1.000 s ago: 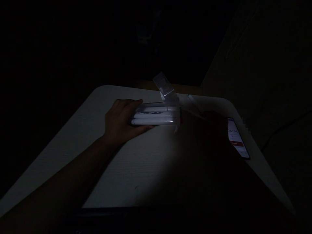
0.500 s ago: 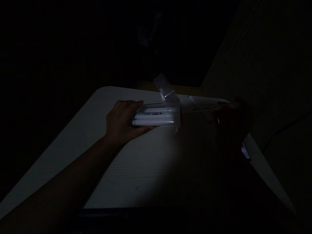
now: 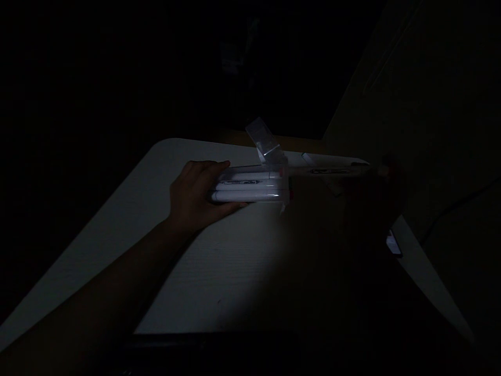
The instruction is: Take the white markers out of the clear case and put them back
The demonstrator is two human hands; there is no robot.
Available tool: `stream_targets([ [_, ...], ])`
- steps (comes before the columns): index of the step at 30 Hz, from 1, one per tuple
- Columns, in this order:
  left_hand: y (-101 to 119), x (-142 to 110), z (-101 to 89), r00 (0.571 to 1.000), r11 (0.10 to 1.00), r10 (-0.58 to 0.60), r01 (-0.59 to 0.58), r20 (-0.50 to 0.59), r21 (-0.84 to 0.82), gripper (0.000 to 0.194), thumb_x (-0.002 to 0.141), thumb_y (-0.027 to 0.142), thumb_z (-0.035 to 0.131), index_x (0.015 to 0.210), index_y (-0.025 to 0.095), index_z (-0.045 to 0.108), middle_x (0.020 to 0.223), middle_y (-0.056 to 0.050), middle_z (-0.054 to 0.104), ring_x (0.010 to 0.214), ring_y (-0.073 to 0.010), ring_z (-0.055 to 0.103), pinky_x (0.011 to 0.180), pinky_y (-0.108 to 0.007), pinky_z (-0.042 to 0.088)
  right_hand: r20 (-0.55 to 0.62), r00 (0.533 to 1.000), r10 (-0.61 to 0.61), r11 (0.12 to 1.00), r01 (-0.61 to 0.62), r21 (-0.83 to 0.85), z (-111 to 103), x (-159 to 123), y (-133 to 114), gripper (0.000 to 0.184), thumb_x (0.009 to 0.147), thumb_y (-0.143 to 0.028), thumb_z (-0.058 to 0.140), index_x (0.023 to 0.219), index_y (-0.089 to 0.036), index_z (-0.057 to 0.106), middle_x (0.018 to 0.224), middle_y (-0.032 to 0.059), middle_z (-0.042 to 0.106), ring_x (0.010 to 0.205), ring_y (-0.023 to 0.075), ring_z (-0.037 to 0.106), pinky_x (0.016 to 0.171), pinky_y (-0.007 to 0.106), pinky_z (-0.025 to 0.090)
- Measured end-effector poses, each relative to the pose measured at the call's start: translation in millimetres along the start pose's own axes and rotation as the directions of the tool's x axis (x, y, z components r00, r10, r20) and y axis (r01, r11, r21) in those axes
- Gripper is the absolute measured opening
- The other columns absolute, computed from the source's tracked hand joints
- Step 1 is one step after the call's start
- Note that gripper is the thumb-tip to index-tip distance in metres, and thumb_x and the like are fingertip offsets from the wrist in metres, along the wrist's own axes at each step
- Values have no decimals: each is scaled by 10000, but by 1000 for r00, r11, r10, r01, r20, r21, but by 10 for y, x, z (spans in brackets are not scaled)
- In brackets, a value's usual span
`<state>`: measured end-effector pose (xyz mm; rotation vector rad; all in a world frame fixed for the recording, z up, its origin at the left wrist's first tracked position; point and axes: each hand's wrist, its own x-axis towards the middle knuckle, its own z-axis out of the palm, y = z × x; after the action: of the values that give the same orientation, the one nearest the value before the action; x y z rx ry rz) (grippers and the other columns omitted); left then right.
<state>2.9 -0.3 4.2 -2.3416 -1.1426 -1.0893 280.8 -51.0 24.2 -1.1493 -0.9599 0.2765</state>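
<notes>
My left hand [image 3: 195,196] is wrapped round the closed end of a clear plastic case [image 3: 285,183], which lies on its side. Several white markers [image 3: 250,196] are inside, some with red or green ends at the mouth. The case's clear flap [image 3: 263,137] stands up, opened. In deep shadow on the right, my right hand [image 3: 373,196] grips a white marker [image 3: 331,171] with dark print. That marker points level at the case's mouth, its near end at or just inside the opening. My right fingers are mostly lost in the dark.
Behind the held marker, another white marker [image 3: 311,161] lies slantwise on the pale table [image 3: 219,261]. A lit phone [image 3: 393,243] rests by the right edge. A dark object [image 3: 168,342] runs along the near edge. A cable [image 3: 450,209] hangs at the right.
The marker in my right hand has risen slightly and now lines up with the case's upper row. A reddish end now shows just inside the mouth. My left hand and the case have stayed still.
</notes>
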Motion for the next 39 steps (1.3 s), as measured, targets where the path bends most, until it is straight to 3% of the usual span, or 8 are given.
stream_targets([
  [5, 7, 1, -3, 1000, 1000, 4, -4, -15, -29, 745, 587, 608, 654, 1191, 225, 444, 1067, -68, 577, 963, -261, 533, 821, -420, 449, -41, 995, -90, 996, 89, -27, 97, -74, 40, 438, 773, -307, 557, 1172, -143, 481, 936, 60, 610, 794, 137, 624, 582, 247, 531],
  [13, 7, 14, -5, 999, 1000, 24, -24, -29, 1, 749, 581, 611, 655, 1189, 229, 441, 1057, -53, 582, 954, -244, 535, 809, -402, 464, 299, 954, 1, 988, 45, -148, 101, -196, 103, 426, 811, -362, 475, 1222, -250, 475, 1103, 52, 589, 847, 158, 635, 726, 328, 526],
  [17, -1, 14, -12, 1000, 1000, 10, -9, 12, -25, 734, 603, 629, 618, 1194, 234, 436, 1066, -56, 572, 965, -252, 531, 819, -419, 455, 484, 875, 0, 963, 130, -236, 91, -227, 77, 443, 813, -282, 422, 1255, -262, 450, 1214, 47, 560, 1048, 182, 574, 875, 372, 472],
  [23, 0, 3, -5, 999, 1000, -23, 23, 34, -6, 716, 632, 650, 570, 1199, 238, 430, 1095, -43, 563, 1002, -255, 521, 853, -429, 437, 719, 691, -68, 876, 386, -288, 73, -237, 10, 385, 825, -212, 383, 1179, -268, 523, 1286, 21, 504, 1213, 154, 439, 1025, 386, 347],
  [24, 0, 1, -4, 999, 1000, -24, 24, 38, -1, 721, 632, 653, 567, 1203, 234, 429, 1095, -43, 562, 1003, -254, 521, 853, -428, 437, 725, 686, -60, 867, 396, -304, 66, -228, 5, 374, 829, -212, 381, 1170, -247, 529, 1276, 37, 510, 1202, 155, 447, 1019, 380, 353],
  [27, 0, -2, -7, 998, 1000, -28, 27, 48, 9, 731, 626, 657, 565, 1205, 232, 427, 1098, -42, 559, 996, -250, 522, 845, -427, 444, 667, 744, -39, 796, 426, -430, 29, -177, 35, 334, 840, -245, 381, 1105, -175, 572, 1219, 95, 543, 1145, 191, 487, 988, 385, 373],
  [33, -5, -2, -8, 998, 999, -36, 35, 59, 21, 728, 634, 665, 550, 1197, 219, 431, 1111, -39, 555, 1010, -248, 517, 850, -420, 446, 551, 822, 145, 404, 459, -791, -67, -31, 255, 435, 806, -308, 430, 1215, -181, 504, 1302, 136, 456, 1221, 323, 377, 947, 508, 341],
  [39, -30, -7, 5, 997, 999, -34, 33, 63, 14, 735, 631, 682, 528, 1198, 226, 428, 1106, -43, 559, 999, -259, 525, 848, -442, 440, 522, 803, 286, 264, 458, -849, -38, 14, 240, 375, 839, -266, 340, 1123, -156, 559, 1166, 191, 523, 1040, 351, 507, 755, 495, 426],
])
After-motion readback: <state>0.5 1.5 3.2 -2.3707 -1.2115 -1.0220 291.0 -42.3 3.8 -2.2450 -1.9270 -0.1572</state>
